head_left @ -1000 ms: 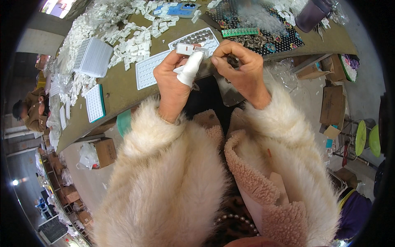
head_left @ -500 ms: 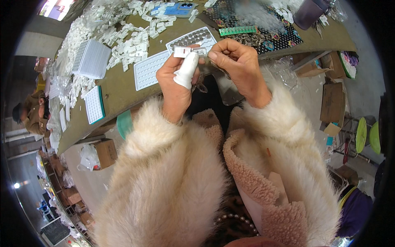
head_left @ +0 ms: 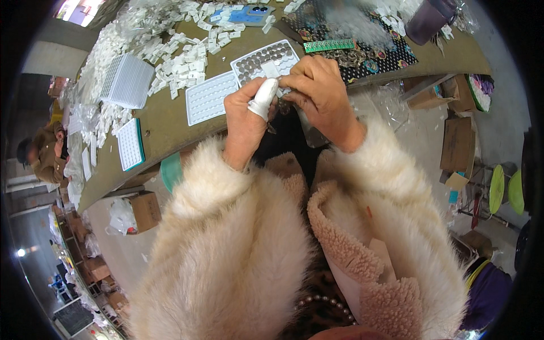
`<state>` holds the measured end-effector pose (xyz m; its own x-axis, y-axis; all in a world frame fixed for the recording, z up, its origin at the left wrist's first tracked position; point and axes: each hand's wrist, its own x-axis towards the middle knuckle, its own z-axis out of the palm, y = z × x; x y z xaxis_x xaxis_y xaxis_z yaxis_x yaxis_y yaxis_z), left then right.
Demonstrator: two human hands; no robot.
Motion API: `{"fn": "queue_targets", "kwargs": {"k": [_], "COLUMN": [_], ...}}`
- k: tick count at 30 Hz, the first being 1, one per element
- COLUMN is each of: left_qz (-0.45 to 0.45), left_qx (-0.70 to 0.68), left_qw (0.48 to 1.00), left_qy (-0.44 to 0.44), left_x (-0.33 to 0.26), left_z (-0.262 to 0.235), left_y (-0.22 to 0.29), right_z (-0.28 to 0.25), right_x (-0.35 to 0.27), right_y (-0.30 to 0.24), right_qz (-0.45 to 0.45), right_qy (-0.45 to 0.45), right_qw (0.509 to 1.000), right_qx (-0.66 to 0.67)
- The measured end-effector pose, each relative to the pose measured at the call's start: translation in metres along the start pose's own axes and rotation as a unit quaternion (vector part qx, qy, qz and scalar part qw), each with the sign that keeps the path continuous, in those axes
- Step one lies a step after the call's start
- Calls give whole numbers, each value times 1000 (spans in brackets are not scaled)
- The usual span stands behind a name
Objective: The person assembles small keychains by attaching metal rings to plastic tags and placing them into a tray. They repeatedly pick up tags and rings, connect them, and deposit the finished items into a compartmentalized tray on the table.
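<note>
My left hand point(head_left: 245, 122) wears a white cover over the thumb. It is closed round a small white plastic case point(head_left: 270, 69), which pokes up past the thumb tip. My right hand point(head_left: 327, 96) meets it from the right, thumb and fingers pinched against the case's lower end. What the right fingertips hold is hidden. Just beyond the hands lies a white tray point(head_left: 242, 62) with rows of round silver discs point(head_left: 262, 61). An unfilled white dimpled tray point(head_left: 211, 98) is beside it, left of my left hand.
Loose white plastic cases point(head_left: 187, 67) lie heaped on the table point(head_left: 170, 120). Stacked white trays point(head_left: 127, 82) and a teal-edged tray point(head_left: 131, 145) are at left. A green strip point(head_left: 329, 45), dark patterned cloth point(head_left: 396, 54) and purple cup point(head_left: 429, 21) are at the far right. Another person point(head_left: 45, 153) is far left.
My right hand has turned inward and closed in on my left hand. The white case has tipped from lying sideways to pointing away from me, and my left thumb has shifted slightly right.
</note>
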<state>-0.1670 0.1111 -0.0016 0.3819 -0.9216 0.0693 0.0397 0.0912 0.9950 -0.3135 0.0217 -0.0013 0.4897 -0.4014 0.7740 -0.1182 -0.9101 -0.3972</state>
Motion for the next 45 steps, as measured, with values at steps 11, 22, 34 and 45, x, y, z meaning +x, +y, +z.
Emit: {"fn": "queue_targets", "kwargs": {"k": [11,22,34,45], "left_qz": [-49,-53,-79,-67], "left_qx": [41,-60,-90,-89], "left_qw": [998,996,993,994], "left_qy": [-29,-43,-6,3], "left_x": [-21,-11,-3,8], "left_z": [-13,-44,-53,-53], "left_y": [-16,-13,-22,-19], "right_z": [28,50,57,58], "right_x": [-17,23,30,39], "right_y": [2,55,71,73], "right_qz": [-29,111,35,-57], "right_qy": [-33,-79,-120,-184], "right_qw": [999,990,992,976], "right_qx": [20,-25,-32,-104]}}
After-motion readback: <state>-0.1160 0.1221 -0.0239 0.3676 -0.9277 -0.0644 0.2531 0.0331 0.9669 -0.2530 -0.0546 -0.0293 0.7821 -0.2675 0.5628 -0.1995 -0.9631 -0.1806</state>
